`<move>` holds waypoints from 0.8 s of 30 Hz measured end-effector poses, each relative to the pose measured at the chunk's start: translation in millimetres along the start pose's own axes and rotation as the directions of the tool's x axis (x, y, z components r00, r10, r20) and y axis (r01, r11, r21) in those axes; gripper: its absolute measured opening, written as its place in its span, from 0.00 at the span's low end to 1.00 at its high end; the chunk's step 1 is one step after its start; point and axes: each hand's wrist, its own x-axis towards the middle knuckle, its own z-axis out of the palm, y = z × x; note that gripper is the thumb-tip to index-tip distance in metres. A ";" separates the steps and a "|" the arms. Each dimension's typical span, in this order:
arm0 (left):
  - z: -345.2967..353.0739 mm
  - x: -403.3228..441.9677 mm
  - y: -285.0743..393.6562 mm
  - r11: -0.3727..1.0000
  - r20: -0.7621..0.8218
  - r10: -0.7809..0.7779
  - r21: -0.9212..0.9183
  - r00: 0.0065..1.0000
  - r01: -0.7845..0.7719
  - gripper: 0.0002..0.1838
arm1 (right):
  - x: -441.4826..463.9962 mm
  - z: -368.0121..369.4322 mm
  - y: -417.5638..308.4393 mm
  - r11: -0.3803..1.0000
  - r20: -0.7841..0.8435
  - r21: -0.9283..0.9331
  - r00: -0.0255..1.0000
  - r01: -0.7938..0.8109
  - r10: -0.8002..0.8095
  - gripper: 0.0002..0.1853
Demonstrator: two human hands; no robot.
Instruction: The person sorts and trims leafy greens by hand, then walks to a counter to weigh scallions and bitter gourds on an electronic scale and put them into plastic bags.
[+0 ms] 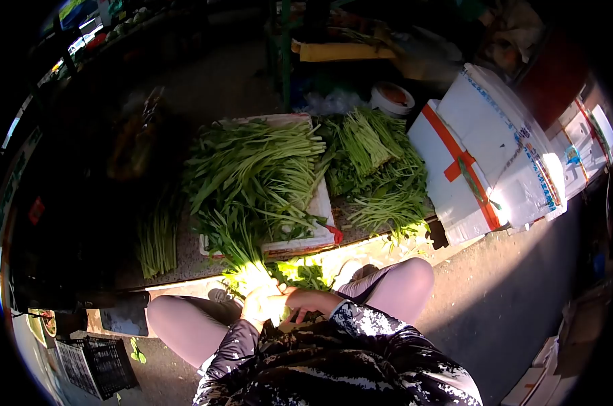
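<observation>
Just in front of my body, my left hand and my right hand are close together around the stem end of a bunch of leafy greens. Bright sunlight washes out the stems and part of the left hand. The bunch's leaves point away from me, over the near edge of a white foam tray. A large pile of long-stemmed greens covers most of that tray. A red tie hangs at its near right corner.
More bundles lie right of the tray, before a white tub. White foam boxes with red tape stand farther right. Another bundle lies left in shade. A black crate sits on the ground at lower left.
</observation>
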 end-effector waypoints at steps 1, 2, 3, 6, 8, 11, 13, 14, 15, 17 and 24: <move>5.7 -0.9 2.1 0.999 0.026 0.027 -0.019 0.999 -0.026 0.21 | 9.2 -26.3 6.4 0.998 0.103 0.064 0.994 0.028 -0.035 0.27; 14.8 -2.0 2.3 0.999 0.024 0.032 -0.026 0.999 -0.032 0.21 | 17.7 -57.3 9.2 0.991 0.202 0.126 0.977 0.046 -0.071 0.26; 26.0 -3.4 3.5 0.991 0.065 0.105 -0.094 0.992 -0.099 0.22 | -10.7 -59.9 -16.4 0.977 0.011 0.146 0.987 0.154 -0.158 0.26; 28.5 -8.6 8.4 0.983 0.137 0.149 -0.125 0.979 -0.132 0.27 | 29.0 -86.5 -39.4 0.879 -0.461 -0.124 0.758 0.461 -0.462 0.25; 35.4 -15.8 10.0 0.983 0.160 0.163 -0.117 0.974 -0.145 0.28 | 47.5 -95.6 -41.8 0.841 -0.502 -0.132 0.696 0.525 -0.514 0.30; 49.7 -32.0 14.0 0.977 0.186 0.176 -0.156 0.967 -0.148 0.30 | 97.9 -105.0 -48.7 0.672 -0.584 -0.716 0.364 0.188 -0.725 0.38; 61.9 -46.4 18.4 0.968 0.238 0.179 -0.216 0.955 -0.128 0.32 | 104.2 -107.2 -59.7 0.716 -0.571 -0.673 0.483 0.187 -0.663 0.34; 68.1 -55.1 21.0 0.965 0.250 0.180 -0.233 0.951 -0.121 0.33 | 109.1 -108.7 -62.1 0.760 -0.548 -0.627 0.597 0.169 -0.585 0.30; 71.7 -64.0 23.0 0.960 0.257 0.190 -0.250 0.948 -0.125 0.33 | 119.6 -114.0 -60.6 0.760 -0.546 -0.626 0.597 0.175 -0.588 0.30; 85.5 -82.2 30.6 0.950 0.299 0.191 -0.297 0.935 -0.099 0.34 | 135.3 -126.8 -57.1 0.711 -0.476 -0.700 0.704 0.058 -0.526 0.19; 111.0 -114.3 56.9 0.905 0.464 0.378 -0.369 0.801 -0.213 0.35 | 81.3 -166.3 -85.8 0.728 -0.699 -0.677 0.408 -0.110 -0.588 0.12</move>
